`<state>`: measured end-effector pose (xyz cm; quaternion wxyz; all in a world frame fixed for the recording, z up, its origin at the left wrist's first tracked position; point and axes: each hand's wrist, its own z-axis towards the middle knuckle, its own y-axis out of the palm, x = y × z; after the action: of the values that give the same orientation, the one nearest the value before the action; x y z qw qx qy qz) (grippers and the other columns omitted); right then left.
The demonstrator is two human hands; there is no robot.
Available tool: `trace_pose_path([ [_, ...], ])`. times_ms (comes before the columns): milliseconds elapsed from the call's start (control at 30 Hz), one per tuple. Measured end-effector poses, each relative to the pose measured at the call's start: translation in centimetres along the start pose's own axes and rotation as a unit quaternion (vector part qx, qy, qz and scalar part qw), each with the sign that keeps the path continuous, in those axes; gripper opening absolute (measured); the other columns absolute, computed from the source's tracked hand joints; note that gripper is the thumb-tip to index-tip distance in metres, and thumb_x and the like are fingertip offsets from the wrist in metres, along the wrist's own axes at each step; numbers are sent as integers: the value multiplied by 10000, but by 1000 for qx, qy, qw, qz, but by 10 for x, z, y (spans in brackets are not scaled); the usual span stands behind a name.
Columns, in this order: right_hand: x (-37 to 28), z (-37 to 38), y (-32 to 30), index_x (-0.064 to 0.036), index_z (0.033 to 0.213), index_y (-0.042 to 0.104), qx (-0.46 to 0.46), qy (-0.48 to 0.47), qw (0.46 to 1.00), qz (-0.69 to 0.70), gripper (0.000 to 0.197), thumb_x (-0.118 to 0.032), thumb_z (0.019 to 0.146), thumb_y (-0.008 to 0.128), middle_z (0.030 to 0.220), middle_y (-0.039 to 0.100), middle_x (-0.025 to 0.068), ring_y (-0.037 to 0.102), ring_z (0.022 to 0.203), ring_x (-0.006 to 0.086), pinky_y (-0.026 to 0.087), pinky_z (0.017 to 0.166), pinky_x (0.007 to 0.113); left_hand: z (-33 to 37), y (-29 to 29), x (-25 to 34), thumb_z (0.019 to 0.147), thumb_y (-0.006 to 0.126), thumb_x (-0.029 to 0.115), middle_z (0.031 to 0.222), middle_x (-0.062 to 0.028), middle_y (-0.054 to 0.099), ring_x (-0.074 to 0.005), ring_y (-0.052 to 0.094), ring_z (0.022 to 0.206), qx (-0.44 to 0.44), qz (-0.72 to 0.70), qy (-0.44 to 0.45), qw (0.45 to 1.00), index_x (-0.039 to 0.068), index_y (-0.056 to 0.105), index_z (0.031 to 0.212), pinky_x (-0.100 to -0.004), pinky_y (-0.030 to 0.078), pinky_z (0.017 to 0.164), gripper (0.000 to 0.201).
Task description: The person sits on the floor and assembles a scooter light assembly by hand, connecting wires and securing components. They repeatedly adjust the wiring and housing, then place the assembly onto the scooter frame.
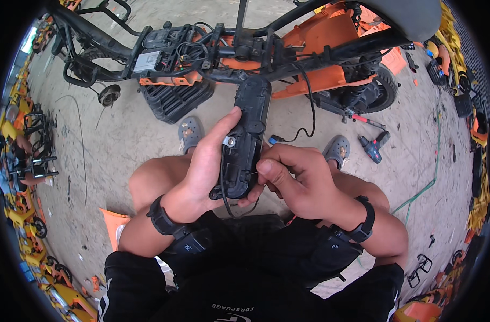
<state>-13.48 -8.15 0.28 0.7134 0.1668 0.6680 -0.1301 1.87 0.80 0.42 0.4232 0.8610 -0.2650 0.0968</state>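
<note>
My left hand (203, 167) is closed around a long black plastic housing (249, 131) with rounded ends, held up in front of my lap. Its thumb lies along the left side, and fingertips show below the lower end. A small metal bracket (230, 141) sits on the housing's left edge. A thin black cable (222, 180) runs down that side and loops under the bottom. My right hand (305, 185) is closed in a pinch at the lower right edge of the housing. Whatever lies between its thumb and forefinger is too small to name.
A partly stripped scooter frame (288, 71) with orange panels stretches across just ahead. From it hangs a black cable with a blue connector (273, 139). A cordless drill (374, 146) and a red-handled hammer (369, 120) lie on the concrete floor to the right. Yellow scooters line both sides.
</note>
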Motion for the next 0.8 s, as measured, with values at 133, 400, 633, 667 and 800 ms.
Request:
trace_pose_path([
  [133, 0, 0, -1, 25, 897, 639, 0, -5, 1000, -24, 233, -168, 1017, 587, 725, 668, 66, 596, 607, 103, 459, 544, 252, -1, 1, 2, 969, 355, 653, 619, -88, 582, -261, 535, 373, -8, -16, -10, 1000, 66, 586, 967, -307, 388, 285, 631],
  [400, 1, 0, 4, 3, 830, 664, 48, -84, 984, -150, 157, -106, 943, 671, 681, 682, 109, 666, 549, 213, 478, 484, 303, 3, -8, 2, 949, 359, 698, 650, -128, 602, -281, 582, 424, -48, -23, -24, 998, -5, 600, 918, -330, 442, 323, 744],
  [633, -1, -3, 4, 6, 848, 663, 43, -64, 984, -159, 133, -87, 944, 661, 701, 686, 109, 687, 594, 213, 497, 517, 303, 5, -7, 0, 950, 358, 696, 624, -119, 589, -267, 578, 419, -32, 11, -8, 999, -4, 599, 925, -324, 438, 321, 742],
  [667, 0, -2, 0, 14, 861, 663, 26, -81, 983, -164, 133, -76, 956, 644, 725, 703, 103, 702, 627, 190, 509, 546, 284, 5, -6, -1, 952, 358, 693, 621, -119, 586, -268, 577, 417, -31, 17, -5, 999, -3, 599, 929, -324, 435, 320, 737],
  [800, 5, 0, -4, 19, 876, 661, -36, -108, 977, -181, 128, -54, 970, 614, 750, 716, 103, 722, 680, 187, 530, 589, 284, 4, -6, -1, 960, 359, 681, 610, -116, 577, -271, 569, 410, -21, 25, -13, 999, 0, 594, 939, -322, 423, 316, 721],
])
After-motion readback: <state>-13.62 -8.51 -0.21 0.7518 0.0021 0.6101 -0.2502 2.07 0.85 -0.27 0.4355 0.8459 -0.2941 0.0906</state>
